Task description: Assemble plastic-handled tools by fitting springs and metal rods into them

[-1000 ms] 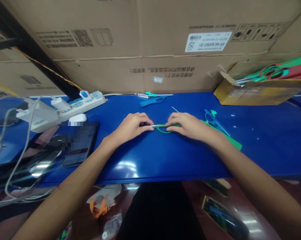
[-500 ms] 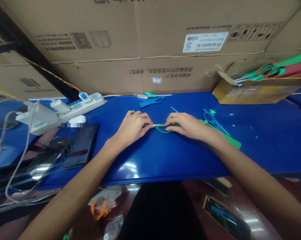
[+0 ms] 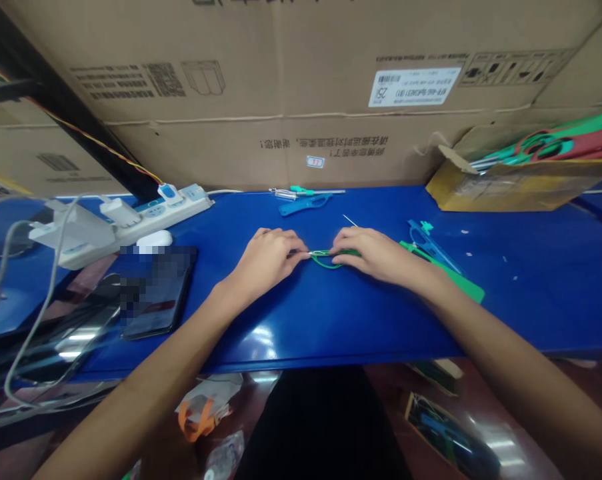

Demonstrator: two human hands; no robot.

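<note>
My left hand (image 3: 275, 257) is closed, its thumb and fingertips pinching the left end of a slim green looped piece with a silvery metal part (image 3: 321, 253). From the other side my right hand (image 3: 365, 252) pinches the same piece, which covers some of its green body. Its thin green loop bows toward me between the two hands, just over the blue table (image 3: 291, 313). The exact kind of this piece is too small to make out. Beyond my right hand, a thin metal rod (image 3: 349, 220) sticks out. Under and beside my right forearm lies a flat green piece (image 3: 463, 283).
A blue plastic tool (image 3: 305, 205) and slim metal tools lie before the big carton (image 3: 231, 153). At right stand a box (image 3: 495, 193) of green- and red-handled scissors and a clear blue piece (image 3: 433, 247). Left are a power strip (image 3: 165, 217), white case (image 3: 155, 241), phone (image 3: 158, 300) and cables.
Both hands keep their pinch on the green looped piece in almost the same place. The whole view has shifted very slightly.
</note>
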